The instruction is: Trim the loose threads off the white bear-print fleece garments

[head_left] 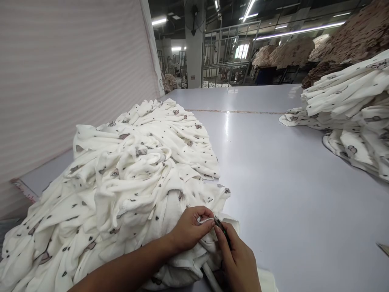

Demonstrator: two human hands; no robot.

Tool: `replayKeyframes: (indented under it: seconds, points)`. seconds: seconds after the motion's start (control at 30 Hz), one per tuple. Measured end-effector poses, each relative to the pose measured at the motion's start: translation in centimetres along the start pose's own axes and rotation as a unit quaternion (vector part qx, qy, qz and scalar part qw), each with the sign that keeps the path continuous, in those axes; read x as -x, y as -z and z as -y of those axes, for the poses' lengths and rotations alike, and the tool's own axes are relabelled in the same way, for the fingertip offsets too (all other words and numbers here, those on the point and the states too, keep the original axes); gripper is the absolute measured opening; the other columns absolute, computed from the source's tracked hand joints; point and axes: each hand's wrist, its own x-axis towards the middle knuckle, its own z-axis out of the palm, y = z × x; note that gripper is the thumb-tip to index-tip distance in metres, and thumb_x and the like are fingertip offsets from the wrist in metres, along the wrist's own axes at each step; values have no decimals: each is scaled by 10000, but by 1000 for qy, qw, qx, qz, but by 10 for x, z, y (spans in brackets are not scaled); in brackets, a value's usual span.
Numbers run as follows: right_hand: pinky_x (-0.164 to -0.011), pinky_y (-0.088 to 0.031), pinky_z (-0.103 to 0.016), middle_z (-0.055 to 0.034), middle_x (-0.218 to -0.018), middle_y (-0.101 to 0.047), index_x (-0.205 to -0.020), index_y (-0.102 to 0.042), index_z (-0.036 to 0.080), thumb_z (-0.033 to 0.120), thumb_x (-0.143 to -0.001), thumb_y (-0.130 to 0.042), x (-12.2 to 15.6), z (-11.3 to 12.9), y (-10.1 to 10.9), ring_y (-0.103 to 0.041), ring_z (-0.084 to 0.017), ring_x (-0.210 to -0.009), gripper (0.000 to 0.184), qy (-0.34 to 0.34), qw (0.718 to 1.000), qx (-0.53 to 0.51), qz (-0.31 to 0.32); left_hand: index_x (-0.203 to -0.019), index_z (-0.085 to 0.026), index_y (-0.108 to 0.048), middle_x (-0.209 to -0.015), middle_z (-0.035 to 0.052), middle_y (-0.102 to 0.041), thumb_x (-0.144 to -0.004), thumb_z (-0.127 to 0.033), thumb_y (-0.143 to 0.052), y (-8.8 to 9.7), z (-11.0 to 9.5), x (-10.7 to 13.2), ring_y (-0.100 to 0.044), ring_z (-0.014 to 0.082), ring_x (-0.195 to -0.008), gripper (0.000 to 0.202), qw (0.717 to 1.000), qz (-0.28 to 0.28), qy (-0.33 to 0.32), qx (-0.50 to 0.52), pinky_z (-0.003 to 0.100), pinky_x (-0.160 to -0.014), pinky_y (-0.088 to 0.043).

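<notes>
My left hand point(193, 228) is closed, pinching a thin edge of white printed fabric point(205, 220) between thumb and fingers. Dark-handled thread snips point(224, 232) are gripped in my right hand point(240, 259), their tips touching or just beside the pinched edge. Whether the blades are apart cannot be made out. Beneath and left of both hands spreads a big heap of soft white fabric pieces point(133, 174) with small brown and grey prints. Small dark lettering shows on a piece just beyond my left hand.
The glossy pale table point(273, 202) extends ahead and right. More white printed fabric point(349, 117) is heaped at the right. Pale striped sheeting point(75, 69) rises on the left. A pointed metal piece point(383, 248) shows at the right edge. Brown fabric piles point(285, 52) stand farther back.
</notes>
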Motion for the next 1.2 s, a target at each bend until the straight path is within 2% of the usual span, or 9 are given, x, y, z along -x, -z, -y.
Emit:
replayKeyframes:
  seconds: [0.13,0.27,0.47,0.57,0.63,0.73,0.83,0.97,1.2]
  points:
    - [-569,-396,-236,24,-626,-551,-859,-566,253,526,-870,-382,-1,-1,5,-540,-175,-607,330,-2,999,-34,0,-768,-150,-520,-666,-30,-414,-808,-306,-522,1,2,0,-386,120,-658,161,1000,-15,-17,1,229,-626,-336]
    - [-683,-420,-209,0,-807,-591,-876,-539,237,509,-877,-377,1,-4,12,-555,-164,-781,316,2,998,-65,-2,-806,-170,-460,-735,-23,-415,-856,-328,-456,2,7,-4,-389,126,-712,166,999,-27,-29,5,235,-666,-340]
    - [-600,-427,-210,27,-635,-583,-757,-569,224,536,-809,-468,11,-24,9,-555,-153,-623,332,-6,996,-54,76,-808,-173,-424,-731,-25,-411,-860,-345,-442,4,12,-6,-371,117,-677,180,1000,-14,-16,11,238,-645,-337]
    - [-676,-439,-241,-5,-734,-652,-949,-607,225,513,-819,-469,5,-35,7,-609,-195,-757,344,-31,996,-28,82,-802,-174,-426,-723,-24,-411,-858,-352,-444,4,11,-5,-368,119,-672,188,1000,-6,-11,4,241,-635,-331]
    - [-778,-426,-281,-35,-919,-691,-1065,-609,235,482,-801,-506,-3,-40,4,-615,-226,-900,376,-40,995,-13,89,-795,-173,-420,-724,-22,-408,-857,-351,-440,3,11,-4,-367,122,-679,189,1000,-4,-10,-3,243,-635,-329]
    - [-792,-416,-333,-59,-956,-693,-937,-656,217,437,-788,-531,-12,-43,-2,-619,-234,-882,294,-45,993,-6,105,-794,-174,-410,-714,-25,-398,-852,-345,-433,3,11,-3,-359,122,-671,182,1000,-1,-9,-13,247,-629,-326]
    - [-710,-408,-311,-22,-747,-641,-791,-603,202,476,-810,-501,-10,-42,-4,-576,-193,-719,294,-51,994,-29,92,-795,-176,-409,-703,-30,-393,-852,-345,-424,4,12,-3,-357,122,-659,179,1000,-2,-6,-28,250,-622,-322]
    - [-597,-366,-247,47,-589,-449,-714,-497,225,569,-811,-454,3,-41,10,-446,-143,-590,360,-82,991,-91,52,-791,-177,-417,-690,-35,-386,-850,-325,-430,5,12,-3,-358,127,-662,160,998,-6,5,-60,255,-620,-311]
    - [-574,-387,-216,47,-627,-364,-739,-440,227,596,-793,-480,11,-32,34,-387,-124,-599,375,-150,971,-188,1,-779,-184,-425,-667,-44,-397,-842,-284,-440,2,7,-1,-362,130,-646,120,994,-2,18,-108,260,-606,-290]
